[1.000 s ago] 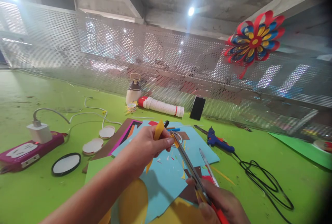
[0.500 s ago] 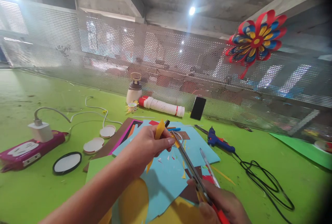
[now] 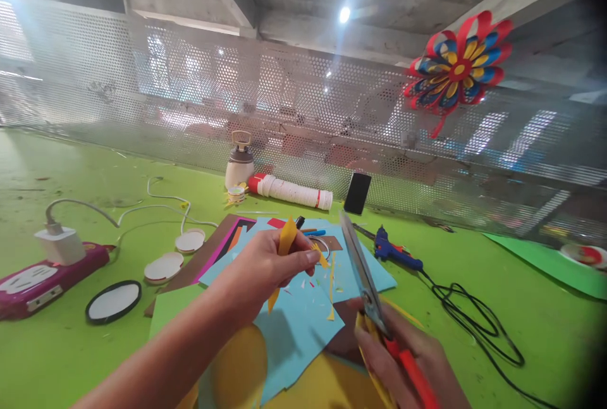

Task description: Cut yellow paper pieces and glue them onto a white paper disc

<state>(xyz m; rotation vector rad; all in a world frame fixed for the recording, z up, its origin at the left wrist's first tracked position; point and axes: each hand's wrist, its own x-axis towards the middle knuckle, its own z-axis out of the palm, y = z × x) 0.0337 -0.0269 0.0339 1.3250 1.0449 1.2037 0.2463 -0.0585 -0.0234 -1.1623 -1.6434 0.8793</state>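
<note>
- Two-handed, pinches yellow paper [image 3: 287, 237] between thumb and fingers of left hand [image 3: 272, 262];
- grips red-handled scissors [image 3: 363, 277] in right hand [image 3: 420, 342], fingers curled;
- holds scissors apart from yellow paper.

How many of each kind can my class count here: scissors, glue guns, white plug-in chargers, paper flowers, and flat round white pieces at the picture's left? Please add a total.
Scissors: 1
Glue gun: 1
White charger: 1
Paper flower: 1
Flat round white pieces: 3, one black-rimmed
Total: 7
</note>
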